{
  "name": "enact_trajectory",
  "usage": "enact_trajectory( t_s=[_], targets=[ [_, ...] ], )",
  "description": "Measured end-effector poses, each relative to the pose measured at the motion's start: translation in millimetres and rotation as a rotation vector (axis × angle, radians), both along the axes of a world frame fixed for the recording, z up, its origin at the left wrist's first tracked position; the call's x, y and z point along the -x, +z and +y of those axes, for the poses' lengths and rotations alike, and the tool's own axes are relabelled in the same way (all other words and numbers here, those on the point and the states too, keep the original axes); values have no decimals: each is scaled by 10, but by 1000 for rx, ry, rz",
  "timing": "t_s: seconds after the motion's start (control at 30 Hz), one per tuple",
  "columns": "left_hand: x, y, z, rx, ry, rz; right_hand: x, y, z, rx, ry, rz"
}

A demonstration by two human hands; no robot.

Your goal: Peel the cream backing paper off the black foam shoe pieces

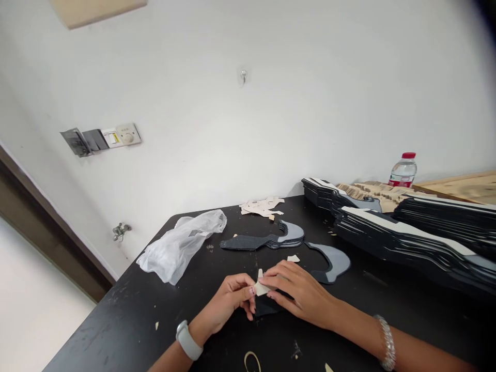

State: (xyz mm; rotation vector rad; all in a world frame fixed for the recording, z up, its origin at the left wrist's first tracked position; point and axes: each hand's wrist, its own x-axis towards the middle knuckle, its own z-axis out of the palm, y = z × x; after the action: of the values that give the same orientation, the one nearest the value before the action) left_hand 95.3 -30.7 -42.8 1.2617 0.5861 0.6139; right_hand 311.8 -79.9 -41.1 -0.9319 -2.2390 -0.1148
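Left hand (228,302) and right hand (294,292) come together, their fingers pinching a cream paper strip (261,287) at the edge of a dark foam piece (269,306) on a black table (127,305). Measured from that foam piece, a curved grey foam cutout (336,262) lies just beyond the right hand, a crumpled plastic bag (179,249) well left, and stacked foam shapes (411,238) well right.

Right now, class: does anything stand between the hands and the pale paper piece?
Nothing visible does: the left hand and right hand both touch the pale paper piece directly, above the dark cut piece.
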Motion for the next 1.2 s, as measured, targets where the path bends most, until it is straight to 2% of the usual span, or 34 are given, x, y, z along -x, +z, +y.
enact_trajectory(
  t_s=[0.13, 0.37, 0.57, 0.73, 1.03, 1.1, 1.2],
  targets=[
    [-6, 12, -12, 0, -2, -1, 43, -3, -42, 181, 46, 31],
    [-75, 60, -80, -150, 21, 60, 82, 49, -106, 417, 71, 115],
    [-100, 76, -114, -246, -45, 110, 98, 102, -122, 434, 57, 115],
    [-76, 83, -89, -320, -41, 148, 77, 70, -89, 419, 85, 153],
    [-13, 99, 22, -385, 108, 212, 49, 9, 40, 655, 81, 631],
    [34, 99, 88, -371, 174, 184, -1, -22, 110, 726, 48, 872],
    [117, 84, 200, -346, 267, 154, -168, -66, 262, 747, -99, 1235]
  ],
)
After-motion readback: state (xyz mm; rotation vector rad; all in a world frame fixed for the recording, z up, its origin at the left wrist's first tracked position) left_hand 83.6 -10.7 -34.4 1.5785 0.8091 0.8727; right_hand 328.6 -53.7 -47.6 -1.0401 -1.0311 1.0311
